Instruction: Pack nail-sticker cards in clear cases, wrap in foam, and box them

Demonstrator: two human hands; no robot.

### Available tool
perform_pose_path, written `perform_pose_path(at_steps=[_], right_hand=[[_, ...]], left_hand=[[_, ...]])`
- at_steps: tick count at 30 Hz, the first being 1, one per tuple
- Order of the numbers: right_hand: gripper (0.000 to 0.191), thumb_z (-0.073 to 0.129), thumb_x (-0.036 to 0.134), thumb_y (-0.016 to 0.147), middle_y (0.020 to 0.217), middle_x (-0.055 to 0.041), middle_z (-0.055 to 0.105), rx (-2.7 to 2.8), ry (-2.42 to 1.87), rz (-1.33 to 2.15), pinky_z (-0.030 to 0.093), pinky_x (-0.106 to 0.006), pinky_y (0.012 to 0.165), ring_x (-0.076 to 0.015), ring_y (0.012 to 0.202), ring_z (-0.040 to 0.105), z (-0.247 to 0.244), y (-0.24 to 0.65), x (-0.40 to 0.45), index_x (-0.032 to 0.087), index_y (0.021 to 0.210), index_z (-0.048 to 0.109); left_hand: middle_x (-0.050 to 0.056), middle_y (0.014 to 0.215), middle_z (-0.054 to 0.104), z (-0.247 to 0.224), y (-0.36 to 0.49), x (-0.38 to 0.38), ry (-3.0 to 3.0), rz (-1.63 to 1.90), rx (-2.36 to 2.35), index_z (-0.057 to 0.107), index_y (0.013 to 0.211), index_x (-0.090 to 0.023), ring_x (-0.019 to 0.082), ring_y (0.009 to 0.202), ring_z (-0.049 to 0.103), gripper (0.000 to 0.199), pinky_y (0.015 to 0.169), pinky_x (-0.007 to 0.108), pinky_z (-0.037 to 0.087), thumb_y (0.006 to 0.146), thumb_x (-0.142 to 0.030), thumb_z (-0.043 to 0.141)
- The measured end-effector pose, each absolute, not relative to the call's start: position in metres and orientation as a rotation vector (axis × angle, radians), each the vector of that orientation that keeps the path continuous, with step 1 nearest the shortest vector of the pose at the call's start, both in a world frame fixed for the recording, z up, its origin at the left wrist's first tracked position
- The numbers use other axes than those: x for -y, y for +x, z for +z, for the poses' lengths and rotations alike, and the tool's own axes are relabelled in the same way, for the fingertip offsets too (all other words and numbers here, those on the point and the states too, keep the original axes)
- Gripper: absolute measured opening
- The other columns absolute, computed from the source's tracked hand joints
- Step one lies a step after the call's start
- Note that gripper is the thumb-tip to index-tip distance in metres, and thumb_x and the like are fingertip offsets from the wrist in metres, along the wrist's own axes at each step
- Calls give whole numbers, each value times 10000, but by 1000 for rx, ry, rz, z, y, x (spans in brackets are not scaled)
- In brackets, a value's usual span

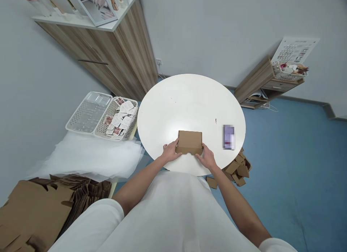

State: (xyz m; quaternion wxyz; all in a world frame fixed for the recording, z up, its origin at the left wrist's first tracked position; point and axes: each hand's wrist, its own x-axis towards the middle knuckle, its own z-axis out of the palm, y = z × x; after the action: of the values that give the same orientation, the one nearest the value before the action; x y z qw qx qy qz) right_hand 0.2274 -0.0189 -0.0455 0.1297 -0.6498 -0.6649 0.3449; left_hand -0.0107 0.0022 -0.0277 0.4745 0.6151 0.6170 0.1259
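Note:
A small brown cardboard box (190,140) with its lid down sits near the front edge of the round white table (187,100). My left hand (170,151) grips the box's left side, thumb along the front lower edge. On the right side, my right hand (207,157) holds it in the same way, fingers at the side and thumb toward the front. To the right on the table lies a purple item (228,137), its details blurred out.
White baskets with clear packs (90,111) and printed cards (119,118) stand left, above white sheets (92,154) and flat cardboard (35,208). Small boxes (238,169) lie on the floor at right. Wooden cabinets (108,56) stand behind.

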Motion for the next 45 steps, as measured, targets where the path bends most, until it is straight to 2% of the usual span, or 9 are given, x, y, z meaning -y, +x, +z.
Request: perform_pose_path(at_steps=[6, 10, 15, 19, 27, 31, 35, 41, 45], right_hand=[[762, 572, 449, 676, 1248, -100, 440, 1752, -1816, 1155, 371, -407, 917, -251, 1104, 452, -40, 226, 20, 223, 1322, 238], [738, 563, 494, 691, 1209, -95, 443, 1704, -1754, 1172, 384, -400, 908, -234, 1067, 455, -30, 228, 21, 240, 1316, 263], [647, 462, 517, 770, 1119, -94, 481, 1673, -1689, 1182, 405, -386, 875, -217, 1011, 478, -24, 232, 18, 236, 1326, 289], [552, 310, 521, 838, 1040, -83, 521, 1638, -1688, 1133, 399, -385, 859, -208, 965, 499, -19, 236, 11, 225, 1302, 357], [523, 243, 577, 829, 899, -61, 596, 1506, -1838, 1089, 402, -319, 731, -198, 812, 532, -2, 235, -18, 199, 961, 580], [525, 250, 592, 813, 769, -50, 569, 1540, -1951, 1001, 375, -293, 689, -199, 794, 506, 4, 235, -31, 196, 677, 566], [488, 288, 591, 795, 714, -23, 559, 1496, -1919, 1050, 355, -274, 658, -182, 757, 499, 9, 236, -42, 205, 690, 568], [481, 319, 626, 760, 639, -11, 536, 1412, -1958, 1134, 324, -264, 577, -161, 635, 470, 17, 237, -51, 211, 642, 529], [463, 349, 617, 747, 681, -21, 562, 1359, -1980, 1184, 334, -265, 574, -158, 639, 482, 19, 237, -55, 204, 633, 522]], left_hand=[[66, 1129, 555, -30, -16, 4, 1666, 447, -1443, 230, 1346, -299, 279, 1029, 517, 898, 914, 416, 322, 585, -406, 695], [75, 1129, 525, -25, -21, 6, 1660, 529, -1437, 256, 1345, -285, 262, 1023, 508, 884, 883, 374, 370, 591, -461, 684], [63, 1024, 528, -24, -22, -4, 1648, 546, -1467, 306, 1326, -274, 224, 961, 511, 616, 822, 336, 402, 758, -346, 534], [50, 929, 511, -25, -17, -20, 1698, 538, -1480, 383, 1272, -250, 196, 873, 510, 473, 769, 319, 416, 804, -267, 450], [37, 802, 475, -20, -7, -46, 1780, 473, -1470, 523, 1033, -199, 173, 742, 499, 272, 706, 309, 424, 853, -344, 378], [49, 841, 467, -19, -1, -52, 1760, 451, -1557, 482, 1117, -174, 172, 754, 499, 316, 712, 307, 426, 855, -320, 382], [66, 920, 448, -18, 4, -59, 1766, 515, -1615, 416, 1223, -153, 168, 807, 493, 406, 738, 294, 428, 840, -286, 425], [55, 894, 463, -12, 5, -66, 1812, 535, -1633, 495, 1146, -166, 172, 806, 491, 350, 734, 294, 435, 803, -241, 487], [46, 844, 486, -9, 4, -66, 1861, 502, -1630, 499, 1134, -178, 178, 773, 499, 336, 697, 303, 436, 804, -243, 486]])
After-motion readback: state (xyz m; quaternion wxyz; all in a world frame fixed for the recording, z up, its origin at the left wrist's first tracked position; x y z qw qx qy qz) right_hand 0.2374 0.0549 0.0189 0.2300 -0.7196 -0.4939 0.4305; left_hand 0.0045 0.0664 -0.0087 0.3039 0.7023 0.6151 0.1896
